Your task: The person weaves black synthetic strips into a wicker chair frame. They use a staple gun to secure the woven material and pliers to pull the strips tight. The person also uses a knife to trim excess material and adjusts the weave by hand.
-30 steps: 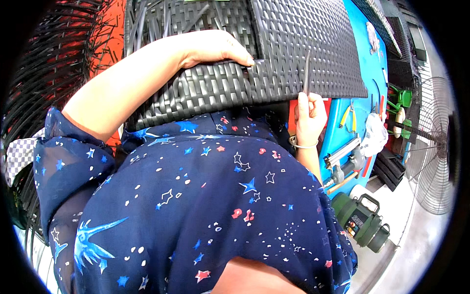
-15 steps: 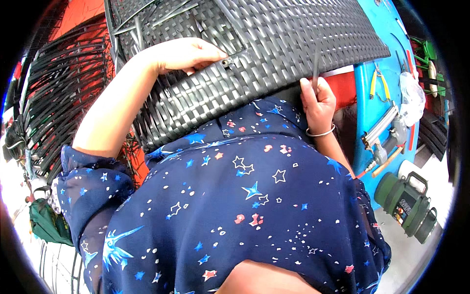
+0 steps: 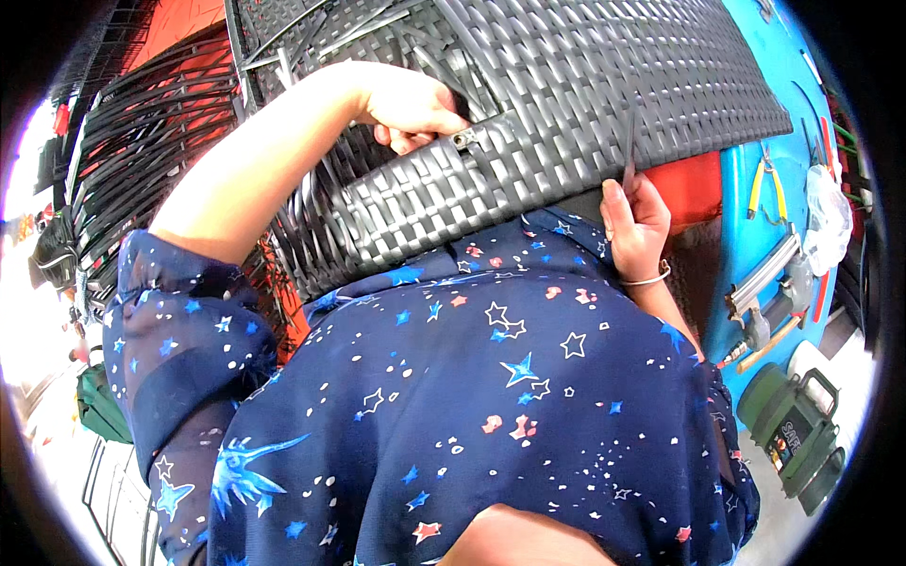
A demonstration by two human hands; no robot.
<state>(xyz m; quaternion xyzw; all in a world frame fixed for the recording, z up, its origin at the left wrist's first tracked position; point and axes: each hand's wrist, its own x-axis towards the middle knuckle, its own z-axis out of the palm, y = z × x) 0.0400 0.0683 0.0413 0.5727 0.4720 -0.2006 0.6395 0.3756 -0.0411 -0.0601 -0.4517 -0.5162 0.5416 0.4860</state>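
Note:
A large black woven plastic-rattan piece (image 3: 585,75) lies across my front, with loose strands (image 3: 377,24) at its upper left. My left hand (image 3: 411,106) is closed over the recess in the weave. Its thumb side is beside a small metal fitting with a hole (image 3: 462,140); whatever the curled fingers hold is hidden. Lower right, at the piece's near edge, my right hand (image 3: 637,226) pinches a thin, dark, flat pointed tool (image 3: 630,146) that stands upright in front of the weave.
A blue table (image 3: 746,226) at the right bears yellow-handled pliers (image 3: 768,193), a staple-gun-like grey tool (image 3: 788,302), a wooden-handled tool (image 3: 769,344) and a clear plastic bag (image 3: 829,222). A green case (image 3: 793,439) stands below. Black rattan frames (image 3: 142,160) rise at the left.
The whole view has shifted, so things appear farther right. My left hand has curled more tightly beside the metal fitting. My right hand keeps hold of the thin pointed tool.

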